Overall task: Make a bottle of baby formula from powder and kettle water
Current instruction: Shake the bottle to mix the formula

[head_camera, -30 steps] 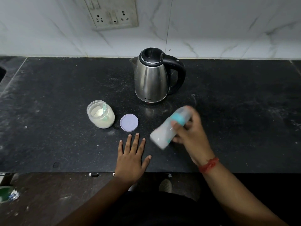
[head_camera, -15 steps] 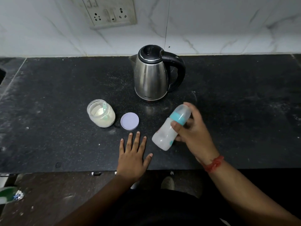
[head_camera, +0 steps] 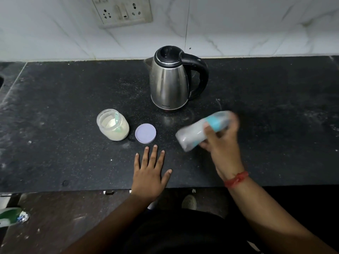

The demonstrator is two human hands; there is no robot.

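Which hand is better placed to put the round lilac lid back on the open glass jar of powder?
Left, probably. The left hand lies flat and empty just below the round lilac lid, beside the glass powder jar. The right hand holds the blurred baby bottle.

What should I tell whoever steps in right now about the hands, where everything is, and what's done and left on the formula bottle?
Right hand: gripping the baby bottle, tilted above the counter, cap on, motion-blurred, so probably mid-shake.
Left hand: empty, flat on the counter near the front edge.
Powder jar: open, a scoop inside; its lid lies beside it on the counter.
Kettle: upright behind them, lid shut.
Done: the bottle looks filled and closed.
Left: finish mixing, set the bottle down, put the lid back on the jar.
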